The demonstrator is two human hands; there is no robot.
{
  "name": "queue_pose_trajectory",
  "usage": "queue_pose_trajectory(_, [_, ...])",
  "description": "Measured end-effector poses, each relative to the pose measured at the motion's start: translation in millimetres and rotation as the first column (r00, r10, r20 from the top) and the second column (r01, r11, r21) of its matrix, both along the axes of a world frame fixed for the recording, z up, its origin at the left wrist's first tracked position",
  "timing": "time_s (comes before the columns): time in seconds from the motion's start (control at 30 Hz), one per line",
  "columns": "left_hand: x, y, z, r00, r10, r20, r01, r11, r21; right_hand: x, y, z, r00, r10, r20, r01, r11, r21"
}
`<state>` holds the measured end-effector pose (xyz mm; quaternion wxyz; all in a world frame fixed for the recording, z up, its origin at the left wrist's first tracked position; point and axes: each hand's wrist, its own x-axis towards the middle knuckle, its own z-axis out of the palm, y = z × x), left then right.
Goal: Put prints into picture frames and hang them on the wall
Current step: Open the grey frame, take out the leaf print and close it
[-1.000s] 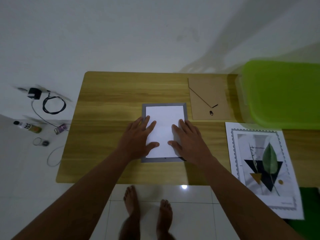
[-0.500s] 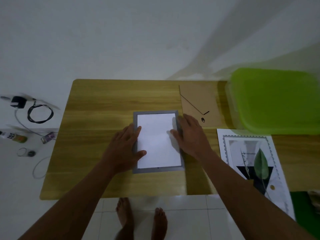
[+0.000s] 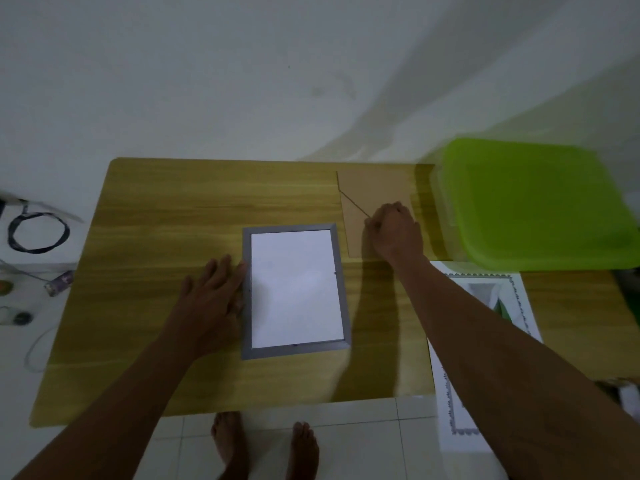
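**Backing board taken up, frame steadied**
The grey frame [image 3: 291,228] is laid face down mid-table with a white sheet [image 3: 296,289] seated inside, so the backing board [image 3: 374,188] beside its far right corner is judged next. The left hand [image 3: 211,303] is pressed flat, fingers straight, against the frame's left edge. The right hand [image 3: 394,230], arm stretched forward, is curled onto the board, apparently pinching it.
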<state>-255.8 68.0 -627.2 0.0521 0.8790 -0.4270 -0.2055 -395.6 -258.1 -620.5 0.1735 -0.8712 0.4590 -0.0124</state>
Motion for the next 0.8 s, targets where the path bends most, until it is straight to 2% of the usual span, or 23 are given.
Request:
queue_pose_trajectory(0.1, [4, 0, 1, 1.0, -0.003, -0.021, 0.004, 0.999, 0.041, 2, 0, 8, 0.999, 0.008, 0.043, -0.008, 1.0, 0.004])
queue_pose_trajectory(0.23, [4, -2, 2, 1.0, -0.016, -0.02, 0.017, 0.998, 0.059, 1, -4, 12, 0.998, 0.063, -0.017, -0.063, 0.996, -0.058])
queue_pose_trajectory(0.4, [3, -2, 4, 1.0, -0.002, -0.022, 0.003, 0.999, 0.053, -2, -8, 22, 0.997, 0.07, 0.014, -0.07, 0.997, -0.014])
queue_pose_trajectory(0.6, [3, -4, 9, 1.0, -0.011, -0.02, 0.012, 0.997, 0.077, 0, 1, 55, 0.99, 0.094, 0.109, -0.09, 0.995, -0.042])
queue_pose_trajectory(0.8, [0, -7, 22, 0.999, -0.033, 0.041, 0.026, 0.989, 0.146, -7, 62, 67, 0.97, 0.133, 0.202, -0.138, 0.99, 0.009])
